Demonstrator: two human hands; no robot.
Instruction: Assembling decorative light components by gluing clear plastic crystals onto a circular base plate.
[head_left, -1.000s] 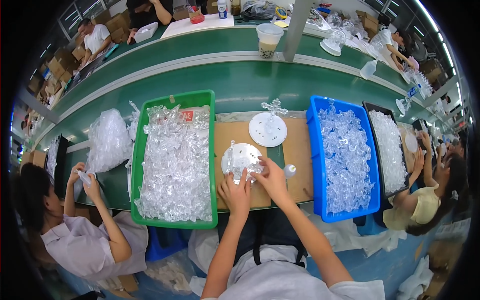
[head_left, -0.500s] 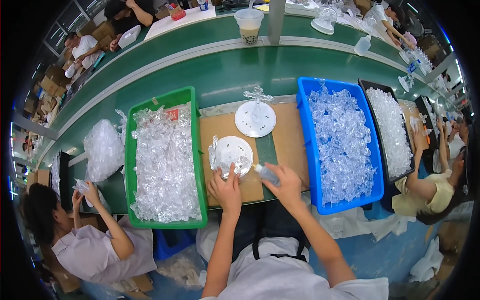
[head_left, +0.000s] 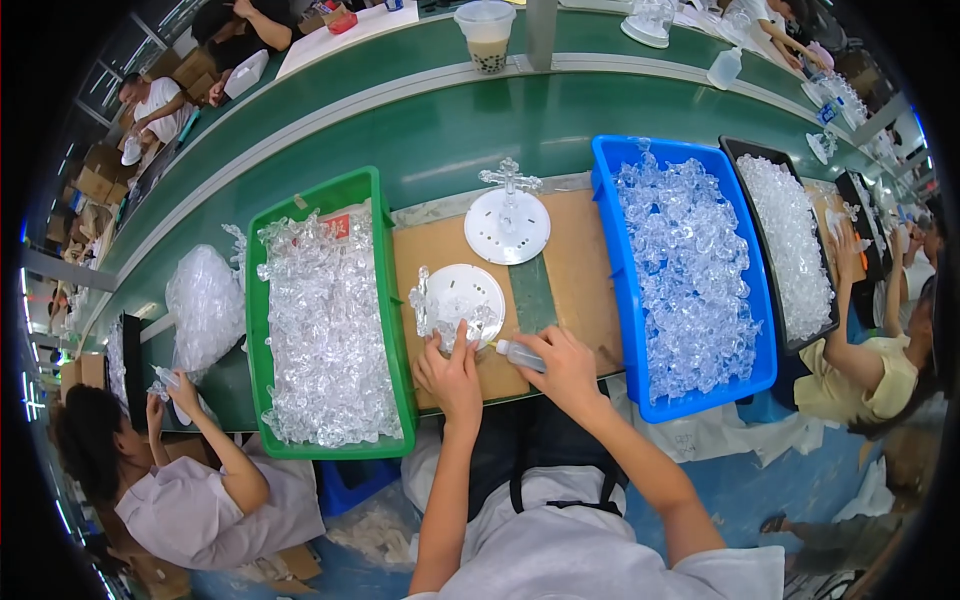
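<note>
My right hand is closed around a small translucent squeeze bottle, held on its side. Its thin yellowish tip points left, towards the fingers of my left hand. Those fingers are closed at the near edge of a round white disc, pinching a clear plastic piece that they partly cover. More clear parts lie on this disc, and a clear ornate piece stands at its left edge. Just behind, a second white disc carries an upright clear cross-shaped piece.
A green bin of clear parts stands left; a blue bin and a black tray of clear parts stand right. Cardboard covers the bench. A drink cup sits on the far ledge. Co-workers sit on both sides.
The squeeze bottle in my right hand has come left and nearer my left hand, lying flatter. My left hand stays at the near disc. The whole view has shifted slightly.
</note>
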